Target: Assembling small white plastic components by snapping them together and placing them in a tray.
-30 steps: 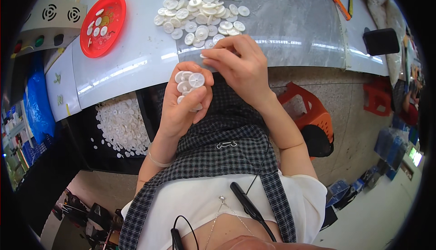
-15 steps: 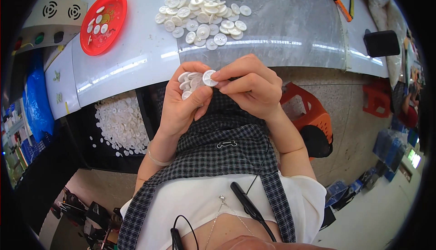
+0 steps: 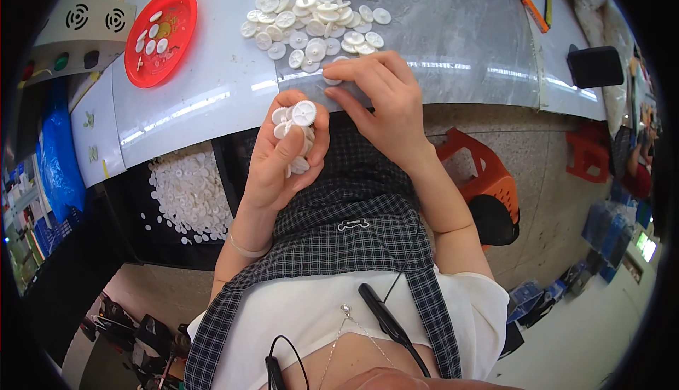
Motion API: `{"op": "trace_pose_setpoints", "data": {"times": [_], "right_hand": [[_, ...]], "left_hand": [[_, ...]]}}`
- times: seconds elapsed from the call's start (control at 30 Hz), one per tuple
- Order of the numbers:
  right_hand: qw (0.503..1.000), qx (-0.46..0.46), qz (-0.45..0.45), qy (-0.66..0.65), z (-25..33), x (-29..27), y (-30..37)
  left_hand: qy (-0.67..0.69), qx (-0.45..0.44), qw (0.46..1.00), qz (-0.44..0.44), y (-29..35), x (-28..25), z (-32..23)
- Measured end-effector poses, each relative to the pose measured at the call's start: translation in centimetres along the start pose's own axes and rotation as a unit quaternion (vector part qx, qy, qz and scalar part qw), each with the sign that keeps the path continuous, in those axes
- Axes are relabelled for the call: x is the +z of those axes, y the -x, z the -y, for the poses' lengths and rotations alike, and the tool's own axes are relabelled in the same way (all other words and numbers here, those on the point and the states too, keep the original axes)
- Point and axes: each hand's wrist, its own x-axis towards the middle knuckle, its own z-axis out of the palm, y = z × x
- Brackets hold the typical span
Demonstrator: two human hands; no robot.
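A bunch of white plastic gears (image 3: 303,113) is clasped in my left hand (image 3: 272,160), the thumb pressed across them; one toothed gear lies face up on top. My right hand (image 3: 385,107) reaches to the table's near edge, its thumb and index finger about a single white gear (image 3: 332,81). That gear is partly covered by the fingertips. Just beyond is a loose pile of white gears (image 3: 329,15) on the grey table top (image 3: 453,43).
A red plate (image 3: 185,50) with a few white pieces stands at the far left, near a control box (image 3: 78,36). Below the table edge, a black bin (image 3: 177,254) holds many small white parts. A cutter (image 3: 532,11) and a phone-like black object (image 3: 595,68) lie right; an orange stool (image 3: 488,170) stands below.
My right hand has left the gear held by my left hand and moved up to the pile's near edge, onto another gear. My left hand has drawn slightly left, closing around its bunch.
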Motion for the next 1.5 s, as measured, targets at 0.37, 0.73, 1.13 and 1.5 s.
{"op": "trace_pose_setpoints", "data": {"times": [0.37,0.73,1.13,1.5], "right_hand": [[0.998,0.033,-0.002,0.046,0.2,-0.9,1.0],[0.997,-0.069,-0.011,0.026,-0.5,-0.9,3.5],[0.959,0.175,0.002,-0.221,2.7,-2.3,2.3],[0.996,0.071,-0.038,-0.037,0.4,-1.2,0.4]], "left_hand": [[0.096,0.004,0.995,-0.001,-0.3,-1.0,0.0],[0.046,-0.028,0.994,-0.094,-0.2,0.3,-0.3],[-0.229,0.013,0.965,-0.125,0.0,1.8,0.9],[-0.177,-0.016,0.976,-0.123,0.3,1.3,0.7]]}}
